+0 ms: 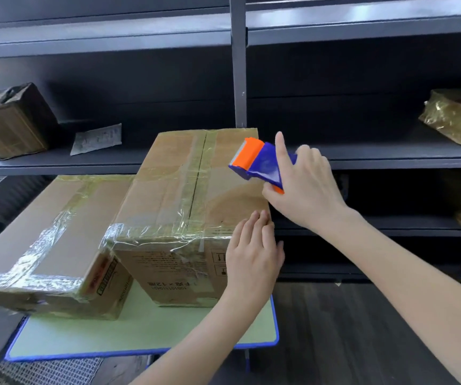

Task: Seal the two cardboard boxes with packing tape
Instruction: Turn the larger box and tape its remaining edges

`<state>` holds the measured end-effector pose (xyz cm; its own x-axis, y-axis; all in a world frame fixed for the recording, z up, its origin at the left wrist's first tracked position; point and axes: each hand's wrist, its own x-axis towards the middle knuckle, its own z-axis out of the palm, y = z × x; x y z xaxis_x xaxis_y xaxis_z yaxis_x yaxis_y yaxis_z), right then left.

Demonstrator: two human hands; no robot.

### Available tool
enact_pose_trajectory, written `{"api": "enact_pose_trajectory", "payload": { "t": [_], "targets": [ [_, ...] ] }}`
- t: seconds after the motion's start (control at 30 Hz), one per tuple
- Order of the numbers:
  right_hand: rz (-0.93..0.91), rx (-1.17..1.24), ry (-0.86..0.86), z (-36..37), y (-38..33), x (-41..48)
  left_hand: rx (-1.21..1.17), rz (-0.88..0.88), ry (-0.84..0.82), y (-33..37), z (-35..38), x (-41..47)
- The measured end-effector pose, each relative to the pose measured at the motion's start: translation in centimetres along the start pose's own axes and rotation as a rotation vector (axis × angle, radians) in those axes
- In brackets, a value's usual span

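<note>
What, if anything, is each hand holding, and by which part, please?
The right hand grips the tape dispenser by its handle end. The left hand holds nothing, resting flat on a corner of the taller box.

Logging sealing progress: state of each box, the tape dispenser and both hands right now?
Tall box: flaps closed, taped along the seam and front edge.
Low box: closed, taped over top and corner.
Tape dispenser: gripped above tall box's right side.
Left hand: flat on tall box's near right corner.
Right hand: grips tape dispenser.
</note>
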<state>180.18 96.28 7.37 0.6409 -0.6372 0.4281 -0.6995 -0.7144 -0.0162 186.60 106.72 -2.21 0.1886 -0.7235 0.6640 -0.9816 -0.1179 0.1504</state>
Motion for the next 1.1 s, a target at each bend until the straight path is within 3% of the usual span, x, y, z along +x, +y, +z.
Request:
{"api": "enact_pose_trajectory", "payload": {
  "t": [0.1,0.23,0.37,0.47,0.53,0.63,0.77,0.83,0.93,1.1],
  "targets": [
    [-0.124,-0.044,0.013,0.8,-2.5,0.3,-0.139,0.055,-0.085,-1.7,-2.7,-0.3],
    [-0.193,-0.029,0.038,2.0,-6.0,0.5,-0.210,-0.020,0.006,-6.3,-5.9,-1.7],
    [-0.233,-0.091,-0.013,2.7,-9.1,1.2,-0.119,-0.222,0.146,-12.1,-9.0,-3.9],
    [-0.220,-0.148,-0.017,2.8,-10.8,1.2,-0.110,-0.525,0.195,-16.0,-10.8,-5.4],
    [-0.189,-0.175,-0.006,2.1,-11.6,1.0,-0.183,-0.707,0.141,-18.6,-11.3,-6.2],
    [-0.169,-0.224,0.031,1.6,-13.1,1.0,-0.297,-0.796,-0.031,-21.7,-11.2,-7.1],
    [-0.460,0.019,0.179,2.3,-17.1,0.8,-0.581,-0.815,-0.099,-23.0,-11.2,-7.7],
    [-0.561,0.137,0.040,3.1,-18.9,1.2,-0.644,-0.815,-0.107,-23.2,-11.1,-7.7],
    [-0.573,0.243,-0.211,4.4,-20.5,2.2,-0.687,-0.774,-0.116,-23.4,-11.0,-7.4],
    [-0.593,0.346,-0.385,6.7,-21.7,2.9,-0.696,-0.697,-0.162,-23.7,-11.0,-6.7]
  ]
}}
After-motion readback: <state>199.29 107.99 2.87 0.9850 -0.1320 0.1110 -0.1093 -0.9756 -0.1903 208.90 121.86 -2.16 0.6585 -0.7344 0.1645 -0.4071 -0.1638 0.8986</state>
